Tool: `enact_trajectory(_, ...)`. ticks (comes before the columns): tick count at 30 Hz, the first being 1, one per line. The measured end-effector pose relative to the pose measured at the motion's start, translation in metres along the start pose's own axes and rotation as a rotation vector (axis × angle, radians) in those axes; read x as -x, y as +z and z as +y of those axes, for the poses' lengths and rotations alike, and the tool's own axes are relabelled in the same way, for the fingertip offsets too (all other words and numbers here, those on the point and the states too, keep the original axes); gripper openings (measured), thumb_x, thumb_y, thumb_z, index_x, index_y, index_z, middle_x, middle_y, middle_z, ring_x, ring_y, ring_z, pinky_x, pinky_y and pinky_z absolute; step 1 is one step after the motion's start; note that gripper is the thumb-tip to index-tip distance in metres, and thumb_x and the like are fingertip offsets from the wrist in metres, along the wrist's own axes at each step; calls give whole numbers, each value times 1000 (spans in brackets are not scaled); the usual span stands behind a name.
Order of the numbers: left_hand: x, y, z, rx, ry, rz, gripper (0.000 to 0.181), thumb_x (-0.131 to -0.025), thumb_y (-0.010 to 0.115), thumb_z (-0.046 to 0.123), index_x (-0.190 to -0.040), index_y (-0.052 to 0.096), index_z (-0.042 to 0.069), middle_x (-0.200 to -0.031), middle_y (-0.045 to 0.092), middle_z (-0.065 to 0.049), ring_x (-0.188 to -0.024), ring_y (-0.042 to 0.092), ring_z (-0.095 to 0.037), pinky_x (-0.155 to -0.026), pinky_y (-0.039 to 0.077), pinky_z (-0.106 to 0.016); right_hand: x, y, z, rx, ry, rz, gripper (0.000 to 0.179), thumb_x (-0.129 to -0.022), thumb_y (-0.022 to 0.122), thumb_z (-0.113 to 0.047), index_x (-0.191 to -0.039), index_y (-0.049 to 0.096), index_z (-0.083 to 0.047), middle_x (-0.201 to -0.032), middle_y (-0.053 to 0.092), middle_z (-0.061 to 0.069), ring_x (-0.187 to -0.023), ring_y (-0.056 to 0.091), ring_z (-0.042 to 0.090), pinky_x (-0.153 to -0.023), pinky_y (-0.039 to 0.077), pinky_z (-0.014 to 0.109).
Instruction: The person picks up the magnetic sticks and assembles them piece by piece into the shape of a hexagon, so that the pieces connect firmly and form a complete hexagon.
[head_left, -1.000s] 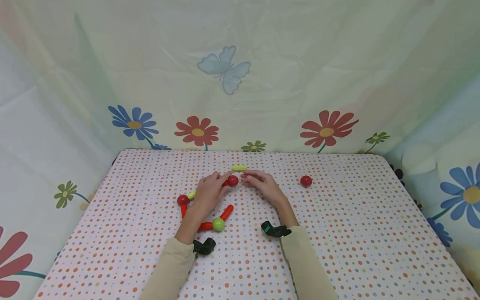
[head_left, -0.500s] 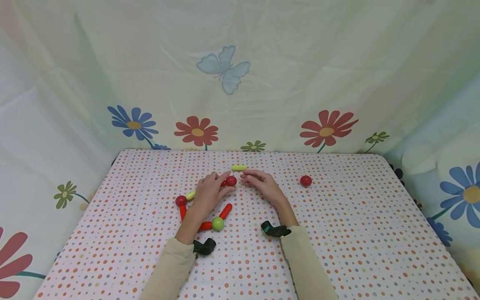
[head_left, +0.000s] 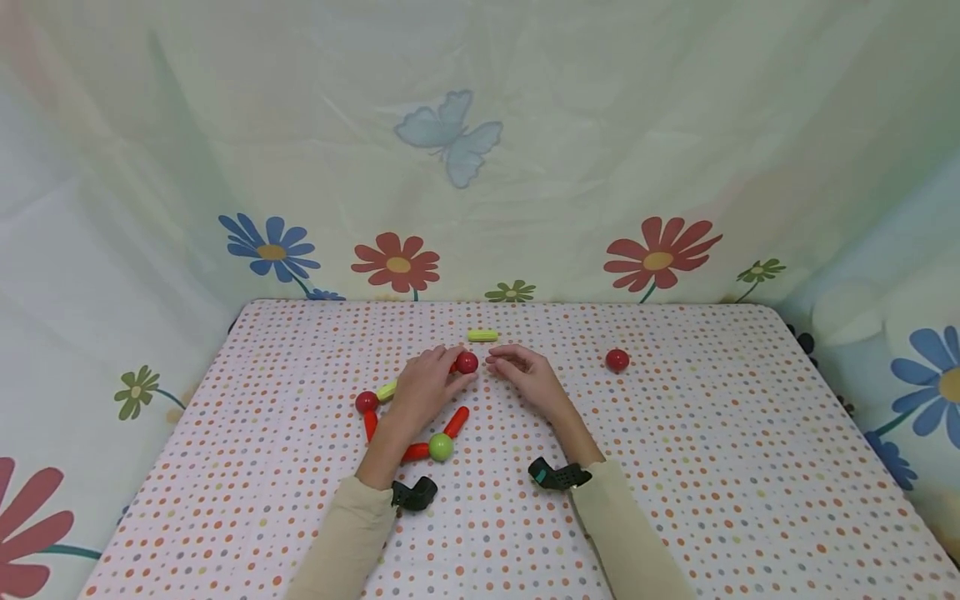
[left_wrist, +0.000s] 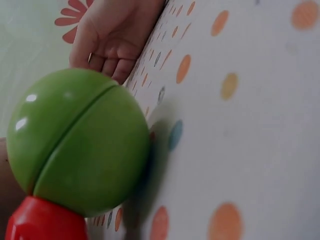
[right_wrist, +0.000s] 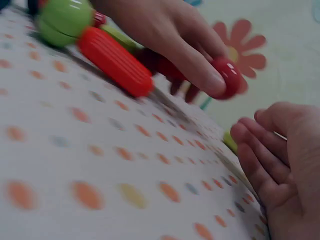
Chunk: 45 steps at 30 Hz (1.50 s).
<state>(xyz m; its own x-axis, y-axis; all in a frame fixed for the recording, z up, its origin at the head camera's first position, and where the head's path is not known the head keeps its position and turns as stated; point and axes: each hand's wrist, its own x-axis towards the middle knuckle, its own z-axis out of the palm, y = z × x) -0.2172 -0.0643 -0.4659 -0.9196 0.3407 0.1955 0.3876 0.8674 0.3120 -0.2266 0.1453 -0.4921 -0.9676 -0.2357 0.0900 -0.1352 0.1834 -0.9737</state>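
Note:
My left hand (head_left: 424,385) holds a red ball (head_left: 467,362) at its fingertips, with a bit of red rod showing behind the ball. In the right wrist view the thumb lies against that red ball (right_wrist: 228,78). From under the hand runs a chain of toy pieces: a yellow-green rod (head_left: 386,391), another red ball (head_left: 367,402), red rods (head_left: 415,452) and a green ball (head_left: 441,447). Part of this chain is hidden by the hand and wrist. My right hand (head_left: 527,373) is just right of the held ball, apart from it, its fingers loosely bent around nothing.
A loose yellow-green rod (head_left: 482,336) lies beyond the hands, near the table's back edge. Off to the right sits a single red ball (head_left: 617,360). The dotted tablecloth (head_left: 720,467) covers the table, with a flowered curtain (head_left: 570,167) behind it.
The left hand and the chain shift very slightly to and fro, and the head view moves a little. The right hand stays nearly in place, and both hands keep their hold as before.

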Motion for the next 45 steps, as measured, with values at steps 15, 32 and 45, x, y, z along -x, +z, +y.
enact_trajectory(15,-3,4,-2,72,1,15,57,-92,63,42,-141,49,18,-123,66,-4,-108,62,-21,-98,50,-41,10,4,-4,201,-95,131,24,-97,59,-18,-117,65,-7,-115,68,12,-103,65,27,-85,51,21)
enact_trajectory(32,-1,5,-3,79,30,29,53,-94,63,36,-142,47,21,-109,66,-4,-98,61,-20,-90,51,-39,-35,17,5,727,-230,86,41,-96,57,-18,-136,55,-11,-150,43,12,-142,35,33,-116,29,52)
enact_trajectory(45,-3,6,-3,83,22,3,49,-95,61,34,-140,47,19,-108,66,-5,-96,60,-21,-89,50,-41,-25,20,5,449,-145,263,25,-92,62,-14,-116,66,-9,-112,64,10,-95,58,21,-82,49,34)
